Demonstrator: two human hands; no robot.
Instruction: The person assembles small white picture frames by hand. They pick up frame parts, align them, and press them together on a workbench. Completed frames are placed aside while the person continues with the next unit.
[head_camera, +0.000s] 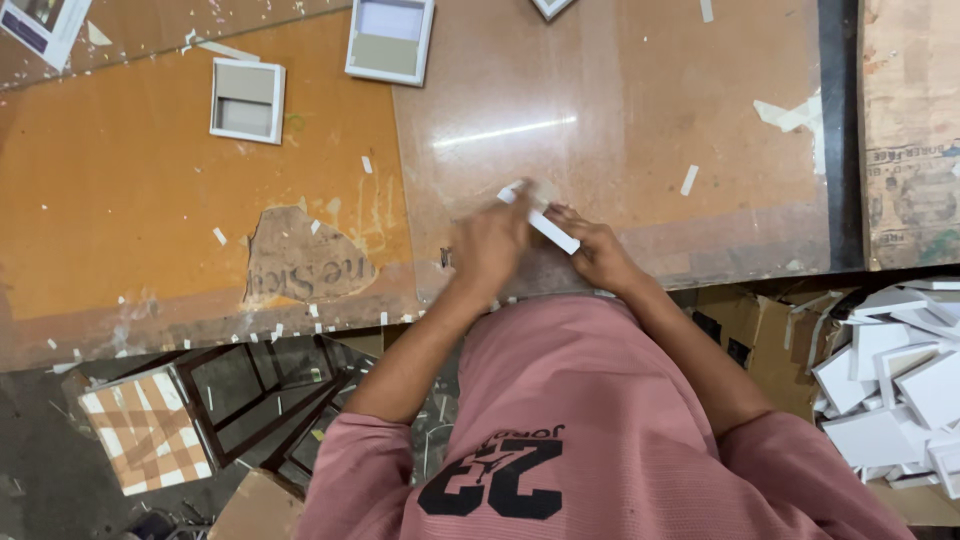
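White strip (545, 222) sits between my hands above the worktop (620, 120): I see the left hand (488, 248) blurred against its upper end, the right hand (598, 252) pinching its lower end.

white strip (540, 218): 1 | small white frames (247, 100): 3 | hands (490, 245): 2
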